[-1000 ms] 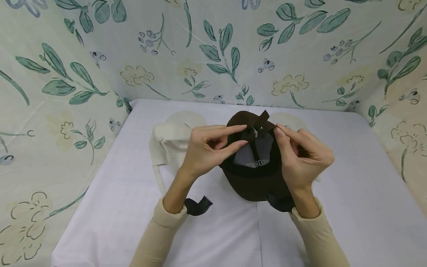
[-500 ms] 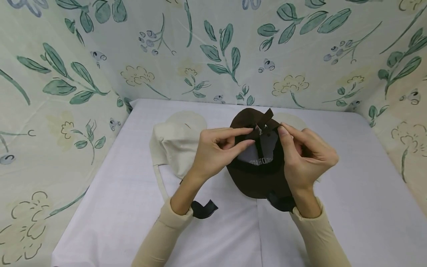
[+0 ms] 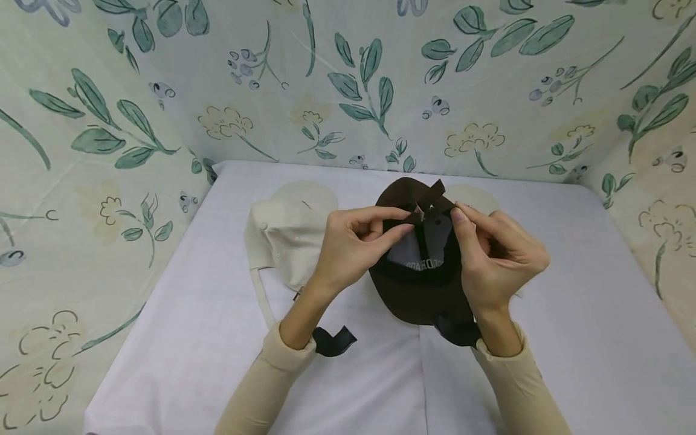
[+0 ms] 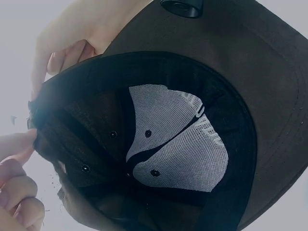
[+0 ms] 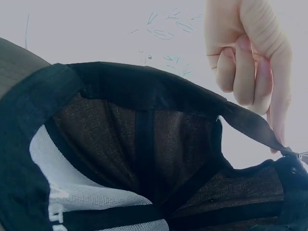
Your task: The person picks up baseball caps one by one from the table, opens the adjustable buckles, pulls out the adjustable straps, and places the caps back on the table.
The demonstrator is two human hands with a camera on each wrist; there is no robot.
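A dark brown baseball cap is held up over the table, its inside facing me and its brim toward me in the head view. My left hand pinches the back strap beside its metal buckle with thumb and forefinger. On the other side, my right hand pinches the strap and the cap's back edge. One strap end sticks up past the buckle. Pale mesh and lettering show inside the crown. In the right wrist view the strap spans the curved back opening.
A cream cap with a long strap lies on the white-covered table, left of my left hand. Another pale cap sits mostly hidden behind the brown one. Floral cloth hangs along the back and sides.
Both hands and the brown cap have shifted slightly to the right since a second ago. My left thumb and forefinger have drawn closer together at the strap.
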